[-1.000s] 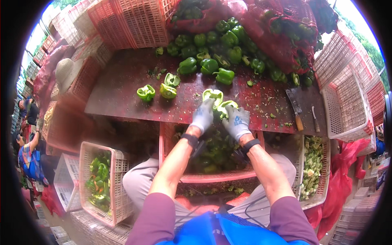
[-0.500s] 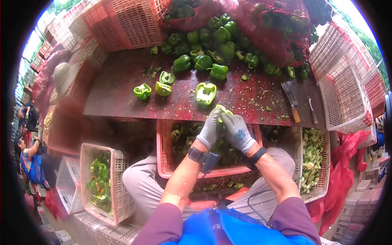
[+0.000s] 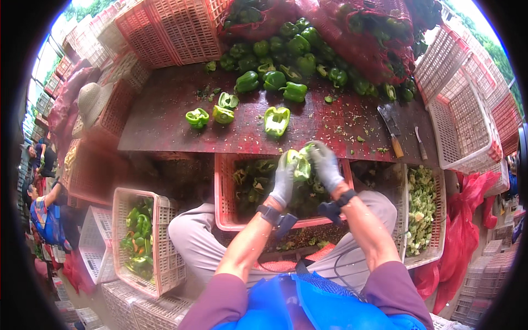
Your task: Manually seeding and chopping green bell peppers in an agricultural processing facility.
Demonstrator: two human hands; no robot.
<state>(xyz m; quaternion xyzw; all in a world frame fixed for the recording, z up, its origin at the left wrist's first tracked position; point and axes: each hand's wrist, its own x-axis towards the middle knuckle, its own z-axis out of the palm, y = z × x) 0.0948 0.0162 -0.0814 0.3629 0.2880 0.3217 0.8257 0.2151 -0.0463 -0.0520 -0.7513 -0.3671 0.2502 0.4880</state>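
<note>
Both of my hands wear grey gloves and are over a red crate (image 3: pixel 221 195) of green pepper pieces. My left hand (image 3: pixel 282 180) is closed on a cut green bell pepper (image 3: pixel 301 168), its pale inside showing. The fingers of my right hand (image 3: pixel 326 166) curl against the pepper's upper right side; their tips are partly hidden. On the dark red table (image 3: pixel 181 135) beyond lie an open pepper half (image 3: pixel 276 121), several more cut pieces at its left, and whole green peppers (image 3: pixel 274 80) behind.
A cleaver (image 3: pixel 390 124) and a small knife (image 3: pixel 421 143) lie at the table's right. Red mesh sacks (image 3: pixel 357 33) of peppers are at the back. A crate of peppers (image 3: pixel 154 198) stands left, a crate of pale cores (image 3: pixel 421 212) right. Stacked crates (image 3: pixel 170 33) flank the table.
My hands have moved slightly apart and tilted, and the pepper between them now shows its opened inside. The right hand has shifted up and to the right.
</note>
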